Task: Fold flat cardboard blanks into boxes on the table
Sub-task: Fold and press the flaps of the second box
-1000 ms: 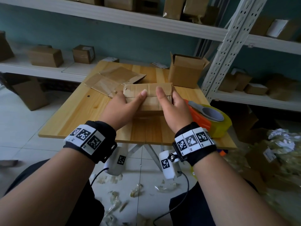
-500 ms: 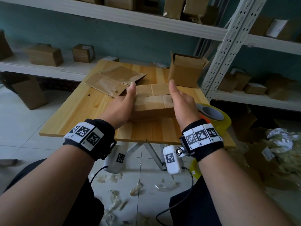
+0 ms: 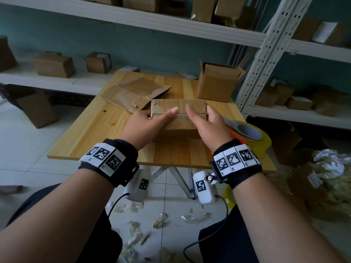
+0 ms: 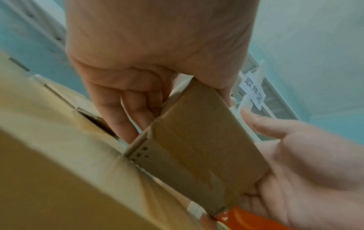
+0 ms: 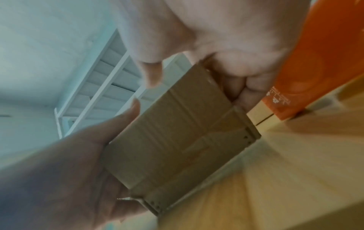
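While both hands are working at the middle of the wooden bench [image 3: 91, 133], a half-formed cardboard box [image 3: 178, 122] is sitting between them on the boards. The left hand [image 3: 146, 124] is gripping the box's left end, its thumb lying across the top flap and its fingers curling round the side, as the left wrist view shows. The right hand [image 3: 207, 122] is gripping the right end in the same way, thumb over the top and fingers bent behind the end wall. A flap is standing up along the far edge of the box; what is inside is hidden by the flaps and the hands.

Just behind and to the left, a flattened cardboard blank [image 3: 133, 93] is lying on the bench, its near corner touching or nearly touching the box. At the far right corner an open box [image 3: 218, 84] is standing upright with its top flaps raised; its inside is not showing from this angle. Beside the right hand, at the bench's right edge, an orange tape dispenser [image 3: 235, 134] with a yellowish tape roll [image 3: 264, 141] is resting.

White shelves [image 3: 133, 18] behind and to the right are carrying more closed cardboard boxes, and scraps of clear tape [image 3: 159, 221] are littering the tiled floor under the bench.
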Demonstrator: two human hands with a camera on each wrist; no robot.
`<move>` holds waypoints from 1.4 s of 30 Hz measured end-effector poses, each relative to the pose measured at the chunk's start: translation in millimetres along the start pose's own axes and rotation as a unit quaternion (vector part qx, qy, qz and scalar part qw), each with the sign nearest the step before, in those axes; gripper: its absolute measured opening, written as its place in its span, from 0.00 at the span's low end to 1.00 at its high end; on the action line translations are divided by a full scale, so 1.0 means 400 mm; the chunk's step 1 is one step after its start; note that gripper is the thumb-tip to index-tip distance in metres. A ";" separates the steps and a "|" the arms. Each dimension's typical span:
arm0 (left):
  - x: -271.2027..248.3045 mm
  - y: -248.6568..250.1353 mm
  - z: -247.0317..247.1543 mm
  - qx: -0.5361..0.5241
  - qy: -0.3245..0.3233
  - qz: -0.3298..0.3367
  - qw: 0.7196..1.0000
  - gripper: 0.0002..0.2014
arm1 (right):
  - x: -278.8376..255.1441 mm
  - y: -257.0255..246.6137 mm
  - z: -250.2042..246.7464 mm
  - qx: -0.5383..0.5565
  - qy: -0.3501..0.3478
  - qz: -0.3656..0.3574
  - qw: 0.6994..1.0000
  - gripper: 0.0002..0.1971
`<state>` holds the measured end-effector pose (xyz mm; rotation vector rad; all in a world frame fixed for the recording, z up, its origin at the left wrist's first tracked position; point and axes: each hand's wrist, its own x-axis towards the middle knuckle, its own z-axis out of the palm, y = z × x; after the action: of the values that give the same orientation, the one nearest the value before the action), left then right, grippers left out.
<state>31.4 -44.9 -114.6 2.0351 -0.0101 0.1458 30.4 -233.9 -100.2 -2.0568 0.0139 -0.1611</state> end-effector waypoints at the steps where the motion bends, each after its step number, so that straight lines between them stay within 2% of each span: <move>1: -0.001 0.000 0.000 0.005 0.004 0.000 1.000 0.45 | -0.001 0.000 0.004 -0.007 -0.007 0.009 1.000 0.56; 3: 0.000 0.000 0.001 0.026 0.008 -0.004 1.000 0.43 | 0.000 0.001 0.009 -0.021 -0.001 0.005 1.000 0.61; 7: 0.005 0.005 0.004 0.026 -0.001 -0.024 0.999 0.45 | -0.006 -0.004 0.005 -0.036 0.008 -0.002 0.999 0.54; 10: -0.008 0.009 0.005 0.024 0.000 0.012 1.000 0.37 | -0.014 -0.015 0.003 -0.048 -0.007 0.022 0.999 0.56; 13: -0.009 0.013 0.006 0.017 0.003 -0.008 1.000 0.43 | -0.012 -0.017 0.001 -0.053 0.016 0.012 0.998 0.53; 17: -0.005 0.017 0.001 0.000 0.013 -0.015 1.000 0.35 | -0.015 -0.012 0.005 -0.034 0.008 0.028 0.999 0.48; 20: -0.003 0.015 -0.001 -0.009 0.011 -0.032 0.999 0.35 | -0.008 -0.006 -0.001 -0.053 0.012 0.021 0.998 0.43; 24: 0.014 0.004 -0.012 -0.033 0.034 -0.076 0.996 0.35 | -0.001 -0.007 -0.014 0.004 -0.005 0.006 1.000 0.32; 27: 0.021 -0.007 -0.013 -0.030 0.026 -0.082 0.996 0.45 | 0.003 -0.008 -0.023 0.047 0.013 -0.040 0.998 0.25; 31: 0.034 -0.021 -0.013 -0.016 0.056 -0.067 0.996 0.40 | -0.004 -0.019 -0.031 0.159 -0.019 -0.022 0.987 0.15; 33: 0.042 -0.027 -0.017 -0.028 0.094 -0.047 0.994 0.41 | -0.001 -0.024 -0.036 0.212 -0.015 -0.024 0.977 0.17; 37: 0.049 -0.030 -0.023 -0.059 0.155 -0.004 0.986 0.43 | -0.001 -0.024 -0.026 0.241 -0.015 -0.045 0.969 0.26; 39: 0.052 -0.029 -0.023 -0.077 0.167 -0.003 0.983 0.43 | -0.002 -0.023 -0.026 0.254 -0.032 -0.048 0.965 0.31; 42: 0.052 -0.023 -0.022 -0.106 0.174 -0.026 0.979 0.40 | 0.000 -0.027 -0.029 0.285 -0.034 -0.068 0.956 0.29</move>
<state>51.9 -31.5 -116.6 1.7734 0.2361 0.4473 28.5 -238.8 -85.3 -1.4842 -0.1954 -0.1571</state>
